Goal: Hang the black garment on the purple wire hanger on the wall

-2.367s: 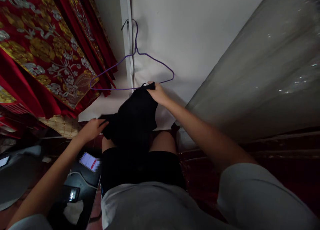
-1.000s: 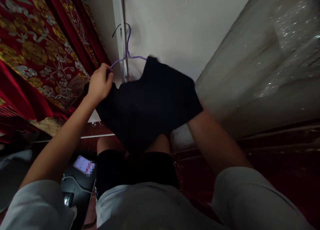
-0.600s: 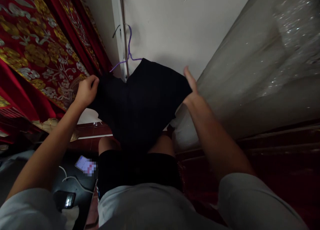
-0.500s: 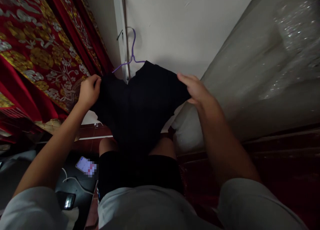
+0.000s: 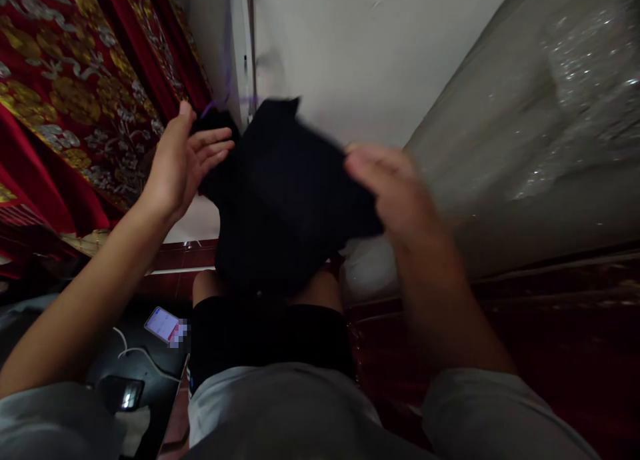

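A black garment (image 5: pixel 280 193) hangs in front of me, draped over a purple wire hanger (image 5: pixel 220 103) that hooks on the white wall; only a faint bit of the hanger shows. My left hand (image 5: pixel 183 157) is at the garment's left edge, fingers stretched out and apart, touching or just off the cloth. My right hand (image 5: pixel 395 187) is at the garment's right edge, smeared by motion, so its fingers are unclear.
A red and gold embroidered curtain (image 5: pixel 65 93) hangs at the left. A grey plastic-covered surface (image 5: pixel 525 133) slopes at the right. On the dark surface below left lie a lit phone (image 5: pixel 163 325), a white cable and a second phone (image 5: pixel 120 393).
My left hand has let go of the garment's left shoulder and opened its fingers. The right hand has moved down along the right edge and is in fast motion. The garment has shifted up.
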Demonstrator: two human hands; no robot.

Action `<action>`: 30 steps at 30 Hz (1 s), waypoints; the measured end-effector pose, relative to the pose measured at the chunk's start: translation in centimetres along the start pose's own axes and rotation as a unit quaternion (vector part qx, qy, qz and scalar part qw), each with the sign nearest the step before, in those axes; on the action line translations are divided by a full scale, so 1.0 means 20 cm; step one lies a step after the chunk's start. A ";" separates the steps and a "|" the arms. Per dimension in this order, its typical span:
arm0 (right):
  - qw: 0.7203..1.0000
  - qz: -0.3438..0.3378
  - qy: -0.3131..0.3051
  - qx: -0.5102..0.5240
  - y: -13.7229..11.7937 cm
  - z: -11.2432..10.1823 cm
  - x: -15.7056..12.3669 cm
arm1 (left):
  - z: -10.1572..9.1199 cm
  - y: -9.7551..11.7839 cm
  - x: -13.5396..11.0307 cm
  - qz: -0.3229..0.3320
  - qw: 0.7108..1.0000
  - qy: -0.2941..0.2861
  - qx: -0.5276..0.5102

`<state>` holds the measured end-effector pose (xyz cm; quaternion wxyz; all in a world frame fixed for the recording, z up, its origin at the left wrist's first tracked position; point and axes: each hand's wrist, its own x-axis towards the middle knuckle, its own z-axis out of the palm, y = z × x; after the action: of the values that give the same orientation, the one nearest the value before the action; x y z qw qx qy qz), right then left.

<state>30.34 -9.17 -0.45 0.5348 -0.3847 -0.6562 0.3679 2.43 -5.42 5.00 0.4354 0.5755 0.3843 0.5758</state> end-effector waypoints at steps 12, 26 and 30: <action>0.984 -0.019 -0.141 -0.104 0.45 0.23 0.10 | -0.37 -0.02 -0.34 -0.186 0.952 -0.142 0.199; 0.983 0.112 -0.052 0.138 0.35 0.08 0.26 | -0.32 0.02 0.04 -0.061 0.966 -0.016 0.250; 0.985 0.036 0.081 0.147 0.30 0.07 0.43 | -0.32 -0.05 -0.01 0.224 0.900 0.106 0.358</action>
<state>28.54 1.09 -2.44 0.6236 -0.3535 -0.5353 0.4467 -3.85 -4.88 3.70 0.0160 0.6988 0.4692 0.5398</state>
